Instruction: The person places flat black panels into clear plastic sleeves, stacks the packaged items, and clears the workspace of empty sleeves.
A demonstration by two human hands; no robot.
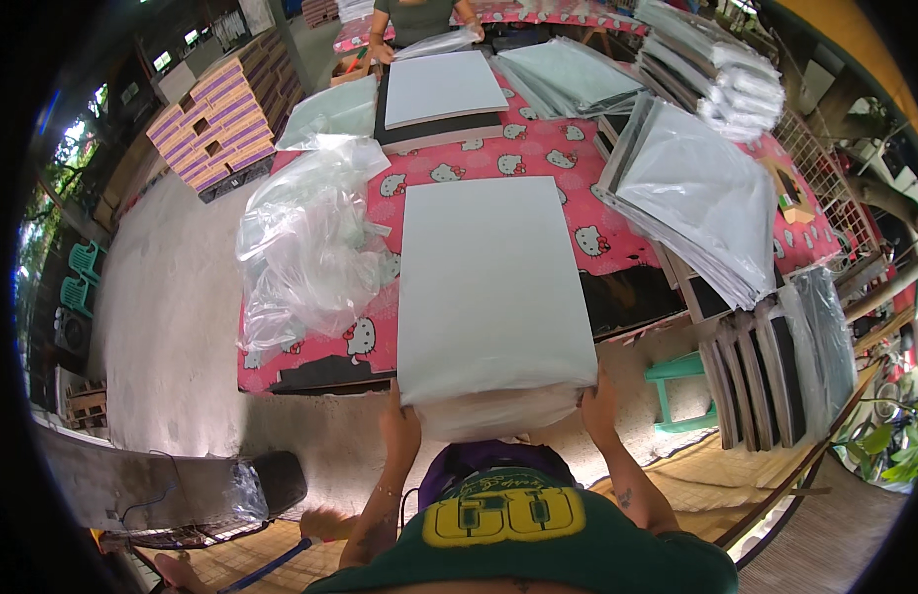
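A large white rectangular panel point(493, 267) lies on the table, its near end jutting past the front edge toward me. Loose clear plastic point(498, 408) sags from that near end, like the mouth of a bag around the panel. My left hand point(400, 424) grips the near left corner, fingers closed and partly hidden beneath it. At the near right corner my right hand point(598, 400) is closed on the edge in the same way. Whether the fingers pinch the plastic alone or the panel too, I cannot tell.
A pink patterned cloth point(449, 223) covers the table. Crumpled clear bags point(315, 238) lie left, plastic-wrapped panels point(696, 198) right. Across the table a person point(424, 22) handles plastic behind another white panel point(446, 87). More panels point(761, 381) stand beside a green stool point(679, 391). Boxes point(226, 114) are stacked far left.
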